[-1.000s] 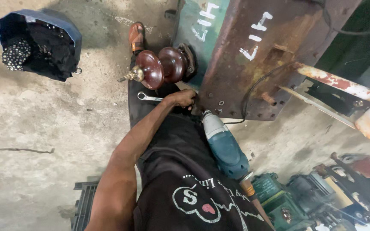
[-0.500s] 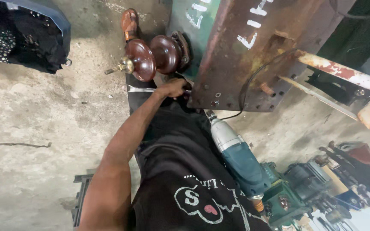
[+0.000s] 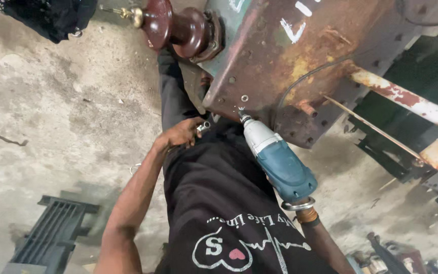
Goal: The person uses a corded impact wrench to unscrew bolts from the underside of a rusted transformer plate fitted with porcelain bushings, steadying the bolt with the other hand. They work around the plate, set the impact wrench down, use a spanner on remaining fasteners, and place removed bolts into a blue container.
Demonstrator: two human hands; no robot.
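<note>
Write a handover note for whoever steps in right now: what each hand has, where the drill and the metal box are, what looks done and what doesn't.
Left hand: closed on a small metal socket, down beside the black trousers.
Right hand: hidden behind the blue power drill; only the wrist with a bangle shows, so the grip cannot be confirmed.
Drill bit points at a bolt hole on the flange of the rusty metal box.
Brown insulator is mounted on the box's end.
Done: cannot tell. Left: several flange holes appear open.

The metal tank (image 3: pixel 300 56) filled the upper centre and right. The insulator (image 3: pixel 178 25) projected from its left side. The drill (image 3: pixel 275 160) sat below the tank, at centre, the left hand (image 3: pixel 181 134) just left of it. A grate (image 3: pixel 51 233) lay at lower left.
</note>
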